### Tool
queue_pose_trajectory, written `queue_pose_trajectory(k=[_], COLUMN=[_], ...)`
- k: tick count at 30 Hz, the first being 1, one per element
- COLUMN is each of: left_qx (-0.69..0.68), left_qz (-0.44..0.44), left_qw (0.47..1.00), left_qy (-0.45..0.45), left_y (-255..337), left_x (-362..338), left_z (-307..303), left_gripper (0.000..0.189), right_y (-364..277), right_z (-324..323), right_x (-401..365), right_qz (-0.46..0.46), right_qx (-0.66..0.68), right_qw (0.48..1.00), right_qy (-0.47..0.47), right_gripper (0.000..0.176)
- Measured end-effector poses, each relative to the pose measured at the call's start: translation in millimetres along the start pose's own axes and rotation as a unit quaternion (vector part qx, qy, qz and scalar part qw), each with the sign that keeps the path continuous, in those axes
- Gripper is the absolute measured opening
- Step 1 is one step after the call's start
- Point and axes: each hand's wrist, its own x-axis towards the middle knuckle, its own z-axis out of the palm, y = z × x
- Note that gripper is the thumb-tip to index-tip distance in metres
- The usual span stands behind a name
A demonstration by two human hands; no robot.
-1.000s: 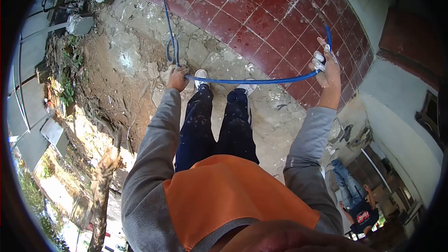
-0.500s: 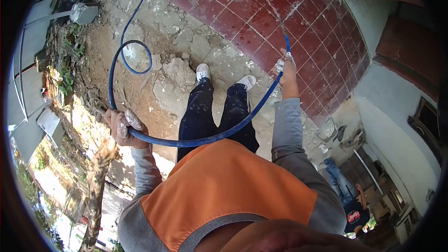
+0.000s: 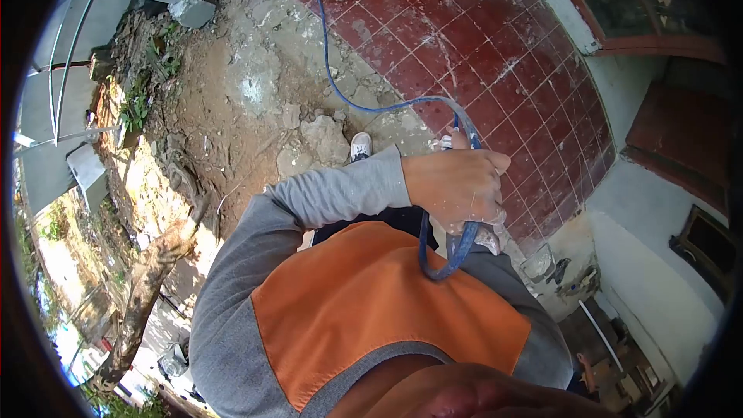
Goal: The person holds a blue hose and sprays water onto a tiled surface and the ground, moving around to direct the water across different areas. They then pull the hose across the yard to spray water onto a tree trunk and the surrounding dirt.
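Note:
A blue hose (image 3: 462,252) runs from the top of the view, bends over the tiled floor and hangs in a short loop before my orange and grey shirt. My left hand (image 3: 462,186) reaches across my body with its fingers closed round the hose. Just beyond it my right hand (image 3: 458,139) shows only in part, whitish with dust, against the hose. My left forearm and hand cover most of the right one. A short stretch of hose stands up by its fingers.
Red floor tiles (image 3: 511,108) border broken concrete and dirt. A rubble lump (image 3: 321,137) lies near my white shoe (image 3: 361,145). Concrete blocks (image 3: 192,10) sit at upper left, a tree trunk (image 3: 147,294) at lower left. Another person's arm (image 3: 588,375) shows at lower right.
My left hand has swung from the far left over to my right hand, carrying the hose with it. The wide hose curve has become a tight loop. The view has shifted slightly.

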Motion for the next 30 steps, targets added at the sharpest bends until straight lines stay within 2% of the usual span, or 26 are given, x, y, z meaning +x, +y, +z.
queue_pose_trajectory(k=[3,6,8,11,13,14,16,17,18,19,20,22,23,24,26,27,30], left_qx=[0.000,0.077,0.158,0.245,0.276,0.278,0.299,0.303,0.296,0.289,0.292,0.217,0.146,0.148,0.030,0.036,0.038], left_qz=[-0.066,-0.237,-0.329,-0.489,-0.562,-0.553,-0.613,-0.607,-0.646,-0.684,-0.680,-0.757,-0.807,-0.806,-0.850,-0.850,-0.867], left_qw=[0.997,0.965,0.928,0.833,0.775,0.780,0.715,0.719,0.681,0.641,0.644,0.576,0.502,0.502,0.445,0.446,0.458], left_qy=[-0.040,-0.083,-0.079,-0.082,-0.085,-0.088,-0.152,-0.152,-0.174,-0.194,-0.193,-0.219,-0.276,-0.276,-0.279,-0.279,-0.194], left_y=[16.7,35.0,51.3,86.4,104.3,111.0,125.3,129.4,132.9,136.1,139.7,141.9,136.6,133.3,130.1,128.1,118.7], left_x=[-3.0,-54.2,-92.7,-140.5,-168.7,-179.1,-199.1,-209.1,-220.8,-234.4,-251.0,-289.3,-307.2,-331.4,-376.9,-381.2,-388.5], left_z=[-4.9,-34.7,-59.2,-93.1,-105.1,-109.3,-115.4,-115.1,-113.7,-111.8,-110.0,-108.4,-108.6,-102.7,-94.6,-98.4,-93.7], left_gripper=[0.033,0.030,0.030,0.032,0.029,0.029,0.023,0.023,0.019,0.016,0.016,0.023,0.033,0.033,0.044,0.044,0.050], right_y=[45.1,45.2,33.6,12.3,-7.3,-21.5,-42.6,-54.9,-63.2,-69.6,-77.3,-92.3,-98.7,-102.6,-110.3,-114.3,-125.1], right_z=[40.7,35.8,9.7,-14.9,-20.6,-20.5,-8.2,1.8,13.1,25.8,39.5,69.5,84.4,99.7,131.8,146.1,173.0], right_x=[6.1,16.6,8.0,-5.7,-29.5,-44.0,-63.2,-70.9,-77.6,-82.9,-87.6,-89.6,-89.3,-89.9,-92.1,-91.2,-83.8], right_qz=[0.025,0.041,-0.042,-0.033,-0.046,-0.057,-0.078,-0.099,-0.103,-0.122,-0.142,-0.159,-0.171,-0.171,-0.219,-0.220,-0.237], right_qx=[0.028,0.071,0.019,0.119,0.177,0.219,0.225,0.223,0.229,0.197,0.163,0.195,0.223,0.225,0.205,0.210,0.203], right_qw=[0.999,0.995,0.997,0.989,0.979,0.969,0.964,0.960,0.958,0.966,0.973,0.964,0.955,0.954,0.951,0.949,0.941], right_qy=[0.035,0.054,0.061,0.077,0.093,0.101,0.122,0.139,0.140,0.112,0.083,0.091,0.097,0.097,0.079,0.077,0.134], right_gripper=[0.027,0.025,0.021,0.018,0.015,0.014,0.013,0.013,0.013,0.012,0.012,0.011,0.010,0.010,0.011,0.011,0.017])
